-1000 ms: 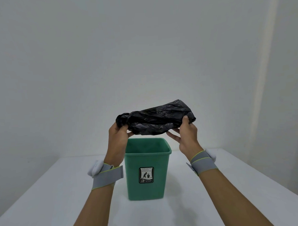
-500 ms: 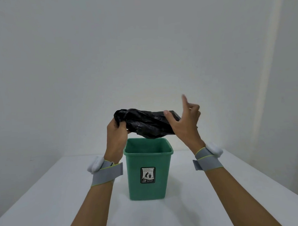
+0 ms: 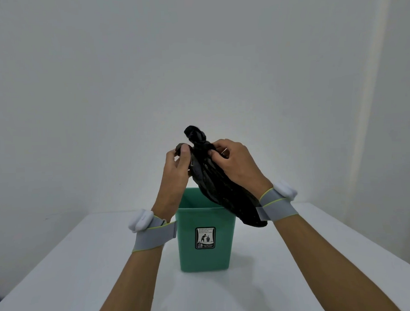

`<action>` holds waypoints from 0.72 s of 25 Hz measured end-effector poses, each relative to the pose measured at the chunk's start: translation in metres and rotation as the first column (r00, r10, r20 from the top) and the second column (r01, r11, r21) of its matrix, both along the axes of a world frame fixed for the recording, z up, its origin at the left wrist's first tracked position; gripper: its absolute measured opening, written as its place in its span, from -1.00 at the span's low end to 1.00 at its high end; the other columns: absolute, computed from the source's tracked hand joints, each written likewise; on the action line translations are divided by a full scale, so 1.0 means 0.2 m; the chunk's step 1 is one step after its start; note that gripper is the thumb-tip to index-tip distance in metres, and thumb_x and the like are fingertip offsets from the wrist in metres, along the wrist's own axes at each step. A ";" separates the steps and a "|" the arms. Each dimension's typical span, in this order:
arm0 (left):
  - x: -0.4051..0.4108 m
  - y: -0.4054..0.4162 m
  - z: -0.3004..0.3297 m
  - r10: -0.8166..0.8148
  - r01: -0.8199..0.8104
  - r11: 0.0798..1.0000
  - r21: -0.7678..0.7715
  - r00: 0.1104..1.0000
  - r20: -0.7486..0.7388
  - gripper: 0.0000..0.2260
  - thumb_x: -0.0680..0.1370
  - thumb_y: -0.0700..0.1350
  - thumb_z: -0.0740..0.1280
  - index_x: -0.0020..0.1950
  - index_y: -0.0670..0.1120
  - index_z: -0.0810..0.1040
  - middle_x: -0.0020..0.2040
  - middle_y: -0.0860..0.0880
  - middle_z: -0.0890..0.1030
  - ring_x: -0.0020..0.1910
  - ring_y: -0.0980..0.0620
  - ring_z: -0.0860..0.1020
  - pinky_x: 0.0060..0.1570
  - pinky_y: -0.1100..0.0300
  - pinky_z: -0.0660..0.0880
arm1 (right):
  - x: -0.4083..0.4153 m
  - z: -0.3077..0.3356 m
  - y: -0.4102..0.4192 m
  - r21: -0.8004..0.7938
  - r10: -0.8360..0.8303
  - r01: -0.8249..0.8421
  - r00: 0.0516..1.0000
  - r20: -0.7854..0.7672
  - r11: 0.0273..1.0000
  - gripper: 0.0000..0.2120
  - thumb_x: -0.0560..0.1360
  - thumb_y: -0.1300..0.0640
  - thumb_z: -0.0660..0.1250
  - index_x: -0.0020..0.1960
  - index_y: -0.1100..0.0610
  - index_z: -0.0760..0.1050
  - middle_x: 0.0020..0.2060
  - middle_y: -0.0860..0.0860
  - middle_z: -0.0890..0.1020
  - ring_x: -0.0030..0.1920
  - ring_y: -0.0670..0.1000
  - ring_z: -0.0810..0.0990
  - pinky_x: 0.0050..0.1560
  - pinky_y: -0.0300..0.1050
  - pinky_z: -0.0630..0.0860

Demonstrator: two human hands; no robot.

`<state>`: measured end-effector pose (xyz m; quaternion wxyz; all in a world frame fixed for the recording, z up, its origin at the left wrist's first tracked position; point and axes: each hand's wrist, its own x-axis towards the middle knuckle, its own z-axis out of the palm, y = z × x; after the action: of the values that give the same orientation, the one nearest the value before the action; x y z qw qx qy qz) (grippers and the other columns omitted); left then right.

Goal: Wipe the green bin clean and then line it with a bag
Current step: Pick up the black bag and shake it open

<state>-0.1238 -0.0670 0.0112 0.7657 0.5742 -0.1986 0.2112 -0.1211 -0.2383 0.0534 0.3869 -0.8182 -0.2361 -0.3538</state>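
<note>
**Both hands grip a knotted black bag above the green bin**

Head view: at the centre of the frame, the black bag (image 3: 214, 178) hangs bunched and slanted, its knotted top end uppermost and its lower end trailing toward the right, in front of the right wrist. The left hand (image 3: 176, 170) pinches a fold of the bag near the knot between thumb and curled fingers. The right hand (image 3: 234, 163) has its fingers curled round the bag just below the knot, on the bag's right side. Below the hands, in the lower centre, the green bin (image 3: 205, 253) stands upright on the white table (image 3: 64, 276), mouth open, a black-and-white label (image 3: 205, 237) on its near face. The bag's lower part covers the bin's right rim corner. Each wrist wears a grey wristband (image 3: 155, 236) carrying a white device. A plain pale wall (image 3: 196, 62) fills the upper frame.
</note>
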 end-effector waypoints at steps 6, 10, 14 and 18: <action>0.04 0.03 -0.03 0.186 -0.197 0.966 0.167 0.979 0.078 -0.88 0.70 -0.02 0.37 0.12 -0.02 0.67 0.02 -0.05 0.74 0.05 -0.05 0.73 0.18 -0.02 0.65 | 0.05 0.01 -0.07 0.305 -0.002 0.002 1.000 -0.003 0.952 -0.84 0.59 0.07 0.34 -0.16 0.05 0.57 -0.39 -0.14 0.58 -0.44 -0.14 0.45 -0.36 -0.26 0.36; 0.06 0.09 -0.02 0.330 -0.334 0.941 -0.059 0.941 -0.071 -0.69 0.77 -0.04 0.18 -0.13 -0.02 0.54 -0.18 -0.02 0.58 -0.13 -0.08 0.56 0.01 0.03 0.47 | 0.11 0.01 -0.19 0.714 0.071 0.006 0.994 -0.078 0.700 -0.86 0.59 0.16 0.29 -0.15 0.09 0.50 -0.32 0.06 0.53 -0.29 0.03 0.42 -0.26 -0.08 0.38; 0.07 0.26 -0.01 0.401 -0.436 0.867 -0.240 0.898 -0.183 -0.70 0.75 -0.08 0.13 -0.17 0.00 0.42 -0.25 0.01 0.48 -0.26 0.01 0.45 -0.08 0.09 0.40 | 0.15 0.00 -0.40 0.977 0.284 -0.007 0.957 -0.055 0.215 -0.85 0.61 0.23 0.22 0.12 0.18 0.54 -0.06 0.19 0.64 -0.16 0.15 0.63 -0.06 0.03 0.59; 0.07 0.37 0.00 0.512 -0.554 0.790 -0.264 0.832 -0.212 -0.69 0.76 -0.07 0.09 -0.19 0.02 0.34 -0.25 0.05 0.43 -0.31 0.10 0.44 -0.27 0.27 0.39 | 0.18 -0.08 -0.56 0.996 0.343 0.045 0.939 -0.016 -0.079 -0.64 0.63 0.21 0.24 0.42 0.19 0.50 0.22 0.13 0.66 -0.07 0.04 0.65 0.04 -0.06 0.61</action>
<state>-0.1105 0.0070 0.0116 0.7674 0.4895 0.0581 0.4100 -0.0847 -0.3513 0.0381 0.9225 -0.2845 0.0600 -0.2540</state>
